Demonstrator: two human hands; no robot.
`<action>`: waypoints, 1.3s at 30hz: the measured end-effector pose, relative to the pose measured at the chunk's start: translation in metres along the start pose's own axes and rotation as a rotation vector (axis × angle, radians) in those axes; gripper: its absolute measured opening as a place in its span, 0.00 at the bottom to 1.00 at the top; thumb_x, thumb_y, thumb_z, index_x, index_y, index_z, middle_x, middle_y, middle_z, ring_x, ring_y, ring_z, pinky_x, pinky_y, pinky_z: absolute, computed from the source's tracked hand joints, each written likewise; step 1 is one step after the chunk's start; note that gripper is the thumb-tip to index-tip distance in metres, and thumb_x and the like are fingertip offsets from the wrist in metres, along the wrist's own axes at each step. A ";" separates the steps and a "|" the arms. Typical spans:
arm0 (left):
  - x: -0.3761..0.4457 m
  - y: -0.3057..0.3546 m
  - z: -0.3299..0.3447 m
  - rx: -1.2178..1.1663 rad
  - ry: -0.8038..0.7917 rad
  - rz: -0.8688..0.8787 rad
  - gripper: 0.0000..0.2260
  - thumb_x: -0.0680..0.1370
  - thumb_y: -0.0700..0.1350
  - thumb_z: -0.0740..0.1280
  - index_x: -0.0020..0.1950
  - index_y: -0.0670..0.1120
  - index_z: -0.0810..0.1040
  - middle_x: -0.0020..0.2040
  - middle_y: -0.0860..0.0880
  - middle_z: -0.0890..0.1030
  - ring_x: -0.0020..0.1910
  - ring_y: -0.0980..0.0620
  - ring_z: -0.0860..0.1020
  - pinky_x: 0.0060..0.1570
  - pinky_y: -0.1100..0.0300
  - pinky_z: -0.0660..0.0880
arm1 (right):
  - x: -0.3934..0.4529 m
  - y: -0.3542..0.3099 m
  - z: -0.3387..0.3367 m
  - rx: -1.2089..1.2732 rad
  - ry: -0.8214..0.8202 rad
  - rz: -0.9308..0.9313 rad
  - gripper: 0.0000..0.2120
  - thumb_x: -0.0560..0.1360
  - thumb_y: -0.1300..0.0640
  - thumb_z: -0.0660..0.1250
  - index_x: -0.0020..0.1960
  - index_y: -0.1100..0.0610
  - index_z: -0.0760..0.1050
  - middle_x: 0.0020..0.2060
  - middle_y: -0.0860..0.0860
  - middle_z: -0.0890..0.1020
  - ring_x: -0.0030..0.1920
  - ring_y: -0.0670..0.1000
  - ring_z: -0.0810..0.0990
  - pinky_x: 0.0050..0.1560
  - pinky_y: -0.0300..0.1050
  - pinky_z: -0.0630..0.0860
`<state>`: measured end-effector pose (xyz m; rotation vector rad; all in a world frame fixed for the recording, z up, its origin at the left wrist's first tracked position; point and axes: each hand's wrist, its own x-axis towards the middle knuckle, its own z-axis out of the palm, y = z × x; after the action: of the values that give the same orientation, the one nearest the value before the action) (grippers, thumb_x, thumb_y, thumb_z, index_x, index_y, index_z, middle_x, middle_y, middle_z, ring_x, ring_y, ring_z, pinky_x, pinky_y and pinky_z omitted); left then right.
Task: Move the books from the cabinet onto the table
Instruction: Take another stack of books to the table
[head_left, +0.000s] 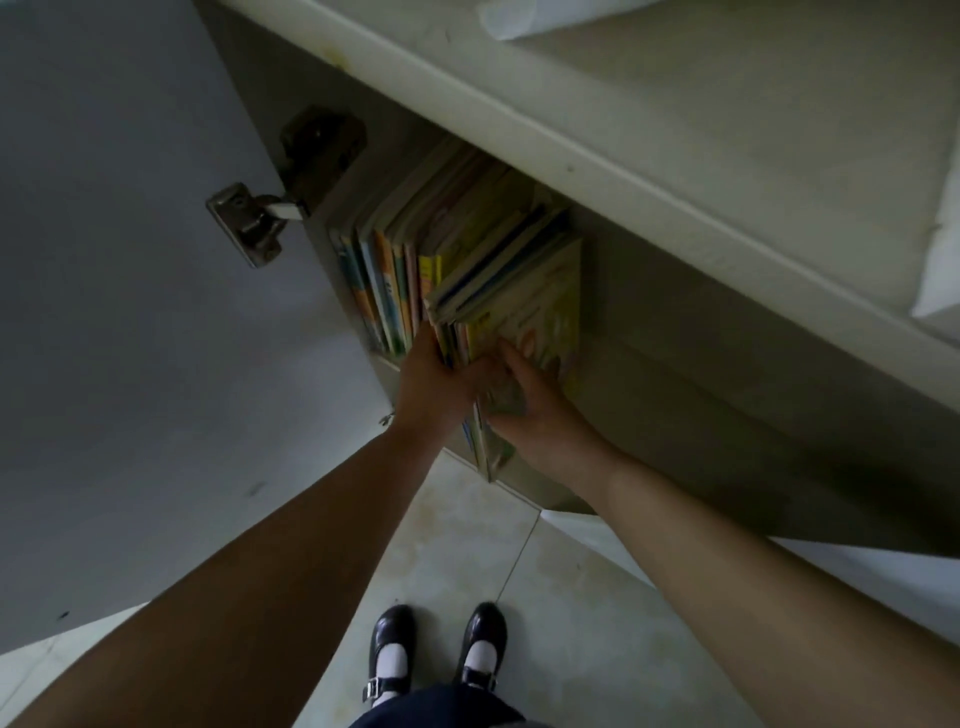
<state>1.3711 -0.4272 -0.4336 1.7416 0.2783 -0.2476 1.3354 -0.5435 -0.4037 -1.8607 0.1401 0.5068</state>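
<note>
1. The cabinet (675, 322) fills most of the view, its door (130, 260) swung wide on a metal hinge (244, 223). A pale ledge (597, 135) runs across above the opening; it may be the worktop's edge, though the view does not settle that. Something white (940, 270) lies on the surface at the right edge.

2. The books (415, 260) stand packed together on the cabinet's shelf against its left wall, spines outward. The left part of the row stands upright; the right part leans over. None can be seen on any worktop, so by this view the moving is at its very start or mid-cycle (the camera shows only the cabinet, so a tally of books already shifted cannot be made).

3. A bunch of books (524, 291) at the right of the row is tipped out of line, its lower end past the shelf edge. This looks like the batch being drawn out.

4. The left hand (436, 384) grips the bunch from the left, fingers hidden among the books. The right hand (530, 405) presses flat against the yellow-green cover on the right side, so the bunch is squeezed between both hands.

5. What is left, as a judgement: pull this bunch clear, carry it to the worktop, then return for the upright books.

6. Below, black shoes (436, 649) stand on a tiled floor (571, 623).
</note>
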 end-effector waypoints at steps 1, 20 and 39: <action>-0.006 0.003 -0.003 -0.033 -0.015 -0.033 0.22 0.66 0.46 0.73 0.60 0.51 0.76 0.52 0.52 0.83 0.51 0.50 0.81 0.52 0.52 0.79 | -0.006 0.000 0.000 0.005 -0.001 -0.001 0.32 0.75 0.66 0.64 0.74 0.50 0.57 0.69 0.47 0.65 0.70 0.45 0.63 0.68 0.41 0.65; -0.163 0.030 -0.088 -0.338 -0.521 -0.460 0.18 0.70 0.47 0.65 0.58 0.44 0.77 0.50 0.41 0.85 0.50 0.39 0.82 0.43 0.48 0.80 | -0.210 0.040 -0.002 0.679 0.212 0.377 0.27 0.66 0.47 0.68 0.64 0.51 0.72 0.56 0.51 0.82 0.57 0.54 0.81 0.56 0.53 0.78; -0.220 0.031 -0.063 -0.008 -1.023 -0.621 0.22 0.72 0.47 0.66 0.65 0.41 0.74 0.60 0.37 0.79 0.57 0.37 0.78 0.58 0.43 0.74 | -0.376 0.020 0.131 0.907 0.847 0.342 0.09 0.74 0.60 0.68 0.53 0.50 0.76 0.44 0.50 0.87 0.44 0.52 0.86 0.44 0.48 0.83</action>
<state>1.1731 -0.3818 -0.3232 1.2740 0.0477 -1.5122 0.9538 -0.4860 -0.3018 -1.0327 1.0772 -0.1642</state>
